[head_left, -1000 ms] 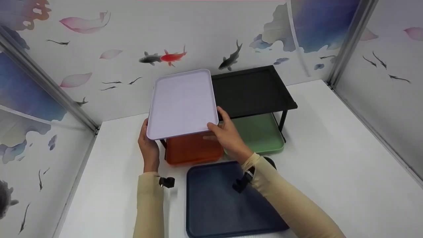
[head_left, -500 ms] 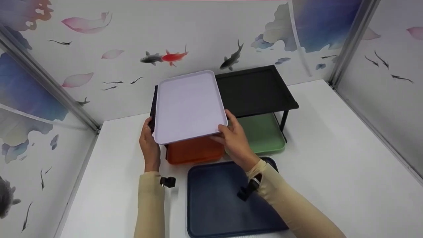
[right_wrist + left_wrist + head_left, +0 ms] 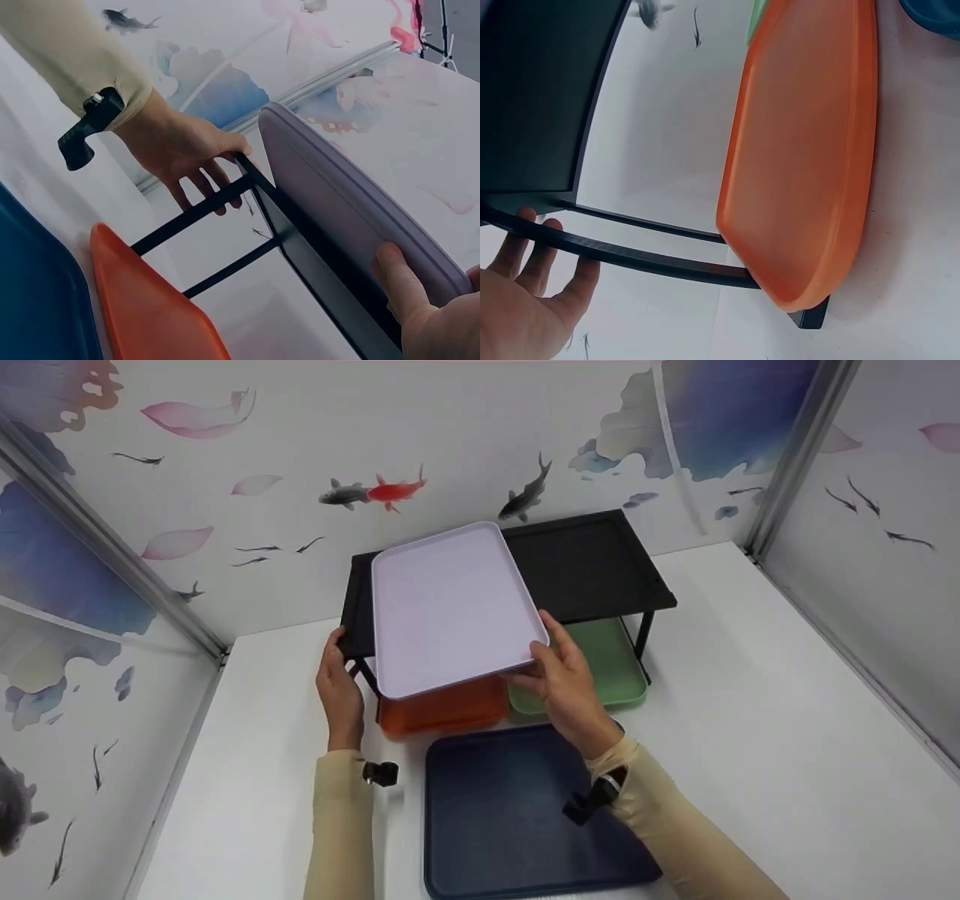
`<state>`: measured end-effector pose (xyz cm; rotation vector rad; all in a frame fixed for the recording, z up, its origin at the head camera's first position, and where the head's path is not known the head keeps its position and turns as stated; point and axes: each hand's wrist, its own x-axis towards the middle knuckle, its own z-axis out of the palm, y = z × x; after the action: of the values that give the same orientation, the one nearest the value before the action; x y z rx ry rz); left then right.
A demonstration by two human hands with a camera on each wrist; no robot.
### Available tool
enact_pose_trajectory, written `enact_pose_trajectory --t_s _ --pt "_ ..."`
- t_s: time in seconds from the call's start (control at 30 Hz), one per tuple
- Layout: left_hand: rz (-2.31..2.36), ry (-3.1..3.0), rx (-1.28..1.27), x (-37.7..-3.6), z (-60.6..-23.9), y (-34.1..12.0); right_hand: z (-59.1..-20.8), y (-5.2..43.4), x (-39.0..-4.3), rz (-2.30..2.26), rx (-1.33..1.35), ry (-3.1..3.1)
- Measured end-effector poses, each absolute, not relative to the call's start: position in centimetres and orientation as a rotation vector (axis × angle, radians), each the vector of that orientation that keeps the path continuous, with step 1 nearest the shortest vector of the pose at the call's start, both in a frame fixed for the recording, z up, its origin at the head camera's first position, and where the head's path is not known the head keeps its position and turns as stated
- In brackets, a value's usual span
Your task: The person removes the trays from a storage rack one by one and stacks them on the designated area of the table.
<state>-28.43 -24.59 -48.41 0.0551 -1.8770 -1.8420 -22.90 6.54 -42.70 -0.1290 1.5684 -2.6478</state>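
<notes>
My right hand [image 3: 574,686] pinches the near right corner of a pale lavender tray [image 3: 457,611], thumb on the rim and fingers underneath. The tray is tilted over the left half of a black rack [image 3: 589,570] with thin legs. In the right wrist view, a narrow gap opens between the lavender tray [image 3: 330,187] and the rack top; contact farther along is hidden. My left hand [image 3: 341,694] holds the rack's left front corner, its fingers [image 3: 577,289] lying behind the dark leg [image 3: 645,259].
Beneath the rack sit an orange tray [image 3: 442,716] on the left and a green tray [image 3: 611,660] on the right. A navy tray [image 3: 510,810] lies in front on the white table [image 3: 757,720]. Patterned walls [image 3: 285,427] enclose the back and sides.
My right hand has moved right and slightly nearer with the lavender tray, which has turned a little. My left hand has let go of the tray and holds the rack corner, now uncovered.
</notes>
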Motion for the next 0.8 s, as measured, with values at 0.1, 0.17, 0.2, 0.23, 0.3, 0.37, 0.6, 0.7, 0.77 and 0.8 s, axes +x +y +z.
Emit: enact_pose_trajectory --t_s 0.1,0.17,0.2,0.23,0.3,0.37,0.6,0.7,0.77,0.8 --pt "-1.831 -1.881 0.046 -27.8 -47.7 -24.3 -42.9 7.5 -22.7 -2.648 -0.135 1.59" --pt "-1.834 -1.887 0.048 -27.2 -46.9 -23.9 -43.0 8.1 -22.6 -2.65 -0.149 1.595" --pt "-1.835 -1.89 0.048 -27.0 -46.5 -23.8 -43.0 8.4 -22.5 -2.654 -0.16 1.593" --pt "-1.835 -1.895 0.049 -26.7 -46.2 -23.6 -43.0 8.7 -22.3 -2.659 -0.168 1.591" --pt "-1.834 -1.902 0.045 -26.5 -45.8 -23.4 -43.0 9.3 -22.1 -2.669 -0.184 1.597" --pt "-1.834 -1.905 0.042 -26.5 -45.7 -23.5 -43.0 10.0 -21.9 -2.677 -0.197 1.601" --pt "-1.803 -1.932 0.029 -26.4 -45.9 -23.5 -43.2 12.2 -21.4 -2.719 -0.26 1.622" --pt "-1.795 -1.94 0.025 -26.2 -45.8 -23.5 -43.4 13.2 -21.0 -2.729 -0.268 1.649" --pt "-1.796 -1.946 0.021 -26.2 -45.8 -23.5 -43.5 13.9 -20.7 -2.741 -0.268 1.666" --pt "-1.798 -1.945 0.015 -26.2 -45.8 -23.5 -43.5 14.2 -20.6 -2.747 -0.271 1.671"
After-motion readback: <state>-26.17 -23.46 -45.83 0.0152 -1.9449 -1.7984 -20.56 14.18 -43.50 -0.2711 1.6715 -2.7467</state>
